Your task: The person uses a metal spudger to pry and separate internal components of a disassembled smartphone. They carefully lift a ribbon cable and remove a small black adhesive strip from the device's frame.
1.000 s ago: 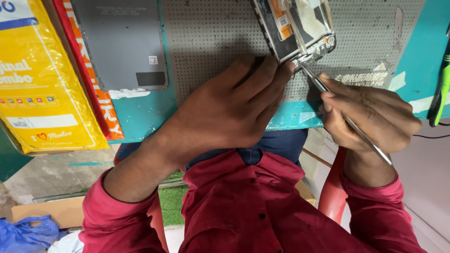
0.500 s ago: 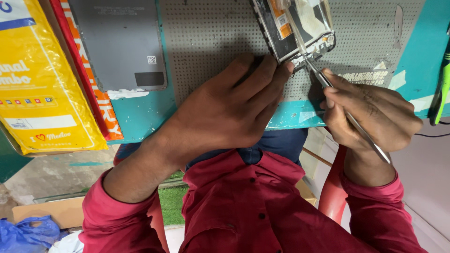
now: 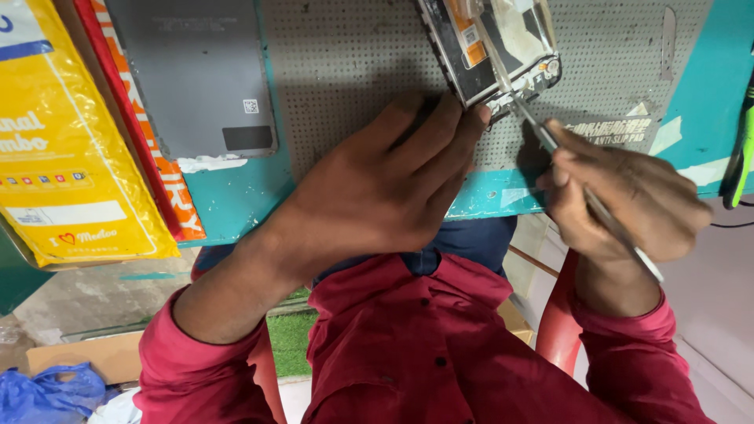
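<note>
Grey perforated mat [image 3: 353,86] covers teal bench [image 3: 236,196]. Grey back cover [image 3: 192,74] lies on mat's left part, well apart from work. Yellow packet [image 3: 67,157] and orange-red box [image 3: 153,157] beside it at bench edge. Green-handled tool [image 3: 742,157] at far right.

Opened phone [image 3: 491,47] at mat's far edge: back off, orange label, dark frame, pale film inside. Left hand [image 3: 377,188] flat, fingertips pressing phone's lower corner. Right hand [image 3: 628,200] closed around thin metal tool [image 3: 585,196], tip at phone's lower edge.

Teal table [image 3: 236,196], red chair [image 3: 559,330], grey concrete floor [image 3: 71,302].
</note>
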